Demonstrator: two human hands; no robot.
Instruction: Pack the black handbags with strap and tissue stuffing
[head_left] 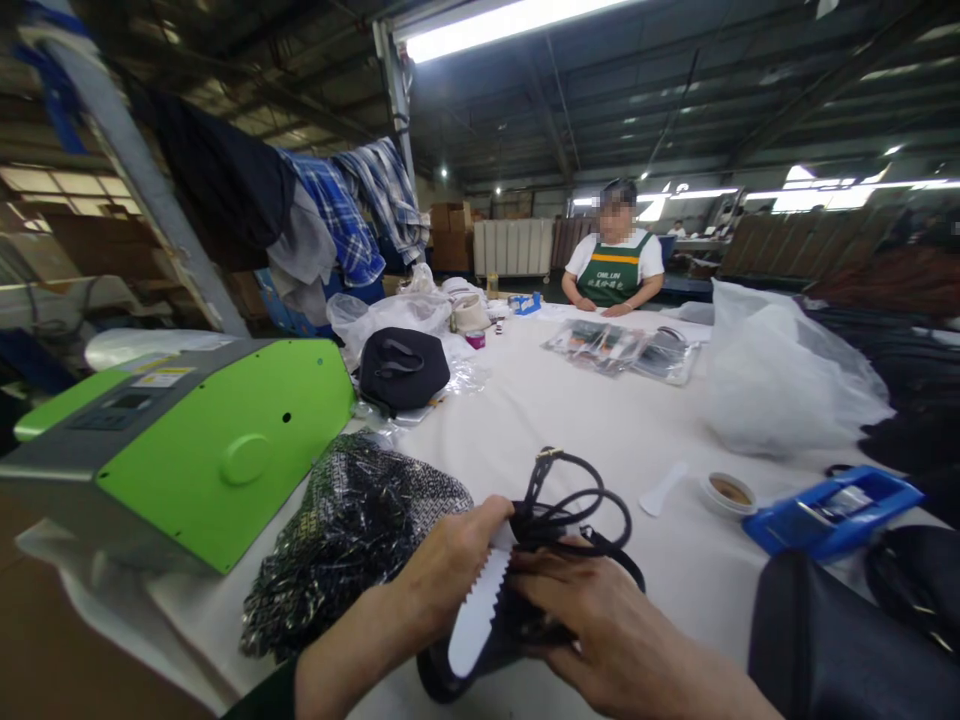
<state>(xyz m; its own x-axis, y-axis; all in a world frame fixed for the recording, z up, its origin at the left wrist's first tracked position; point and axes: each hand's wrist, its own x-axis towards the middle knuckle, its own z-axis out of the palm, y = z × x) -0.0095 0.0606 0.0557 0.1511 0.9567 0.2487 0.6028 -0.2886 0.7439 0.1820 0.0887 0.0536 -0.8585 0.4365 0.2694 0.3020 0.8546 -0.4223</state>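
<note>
My left hand [442,575] is closed on a black item with a white zigzag-edged piece [476,615] low in the middle of the view. My right hand [592,615] lies over the same black item from the right, fingers pressed against it. A bundle of black cords or straps [574,505] with a small metal clasp loops up out of the item, just above both hands. Beside my left wrist lies a black-and-white tweed cloth [352,535] on the white table [570,420].
A green machine [202,440] stands at the left. A black bag [401,368], clear plastic bags [780,365], a blue tape dispenser [829,508], a small round tin [729,492] and packaged items [622,348] are on the table. A person in a green apron [615,265] sits at the far side. Black bags [847,640] lie at the right.
</note>
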